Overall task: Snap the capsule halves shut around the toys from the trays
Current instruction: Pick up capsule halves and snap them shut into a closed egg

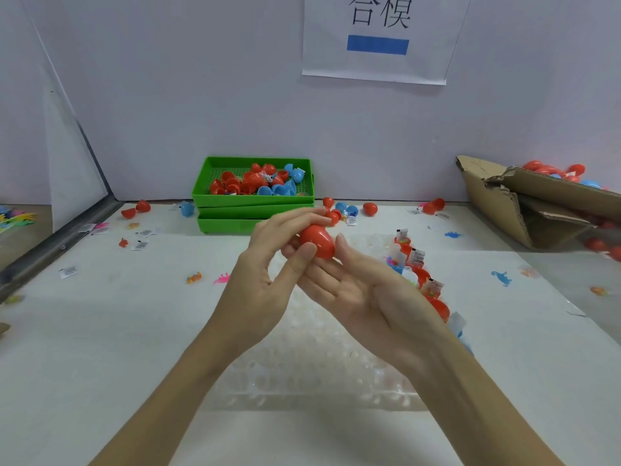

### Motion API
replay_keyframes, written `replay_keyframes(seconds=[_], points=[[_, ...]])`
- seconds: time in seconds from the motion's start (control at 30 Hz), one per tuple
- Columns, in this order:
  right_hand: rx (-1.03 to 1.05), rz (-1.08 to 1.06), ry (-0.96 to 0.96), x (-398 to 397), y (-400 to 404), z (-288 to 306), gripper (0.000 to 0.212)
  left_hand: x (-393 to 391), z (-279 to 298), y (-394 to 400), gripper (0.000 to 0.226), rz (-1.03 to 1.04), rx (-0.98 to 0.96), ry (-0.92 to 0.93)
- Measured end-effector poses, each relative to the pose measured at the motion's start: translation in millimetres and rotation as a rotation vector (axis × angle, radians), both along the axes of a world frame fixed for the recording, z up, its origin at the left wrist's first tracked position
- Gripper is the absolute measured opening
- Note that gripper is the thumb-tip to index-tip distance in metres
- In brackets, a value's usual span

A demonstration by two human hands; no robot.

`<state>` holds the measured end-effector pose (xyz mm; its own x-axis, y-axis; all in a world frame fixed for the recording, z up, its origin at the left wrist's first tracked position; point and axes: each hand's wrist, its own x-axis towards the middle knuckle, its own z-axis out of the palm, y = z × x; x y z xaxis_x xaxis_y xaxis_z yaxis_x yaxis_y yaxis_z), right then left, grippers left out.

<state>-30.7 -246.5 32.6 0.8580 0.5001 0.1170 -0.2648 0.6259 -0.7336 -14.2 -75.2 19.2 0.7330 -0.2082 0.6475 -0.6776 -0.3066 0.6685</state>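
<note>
Both hands are up over the clear plastic tray (pixel 302 375), and between them sits a closed red capsule (pixel 317 242). The left hand (pixel 265 270) curls round it, thumb pressed on its near side, fingers over the top. The right hand (pixel 363 290) lies palm up with fingers stretched flat, cradling the capsule from below. Just right of the tray's far part, a row of open red halves (pixel 437 306) with toy packets. Beyond the tray, stacked green trays (pixel 255 200) hold red and blue halves. Far right of it, a torn cardboard box (pixel 524 206) with more capsules.
</note>
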Motion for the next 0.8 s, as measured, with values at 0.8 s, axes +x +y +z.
replay_keyframes(seconds=[0.8], points=[[0.198,0.062,0.271,-7,12,-10,0.038,-14,8,-3,0.036,0.055,0.039,-0.197]])
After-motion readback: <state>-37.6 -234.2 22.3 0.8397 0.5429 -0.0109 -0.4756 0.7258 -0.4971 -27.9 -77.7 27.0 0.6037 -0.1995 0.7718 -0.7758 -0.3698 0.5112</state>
